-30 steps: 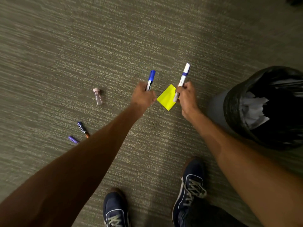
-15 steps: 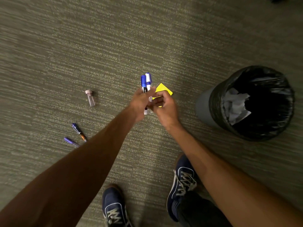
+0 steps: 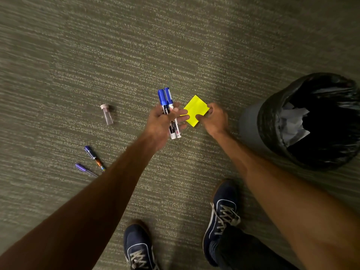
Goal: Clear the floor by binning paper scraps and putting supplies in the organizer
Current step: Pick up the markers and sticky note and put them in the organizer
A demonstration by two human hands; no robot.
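At centre frame, the left hand (image 3: 165,121) is holding two blue-capped markers (image 3: 169,112) side by side, caps pointing to the top of the frame, its grip wrapped around both barrels. Just to its right, the right hand (image 3: 215,118) is pinching the yellow sticky note (image 3: 194,110) by its lower right edge; whether the note is off the floor (image 3: 175,45) or lying on it cannot be told. The bin (image 3: 311,121), lined with a black bag and already containing white paper, is standing near the right hand at the right edge of the frame.

The step in hand is judged to be binning the note. For best results, pinch the paper firmly, carry it over the bin opening, and release it well inside the rim. Keep the markers gripped separately, clear of the bin. A small clear vial (image 3: 106,114) and two purple pens (image 3: 91,160) are lying at centre left, awaiting collection. No organizer is in view.
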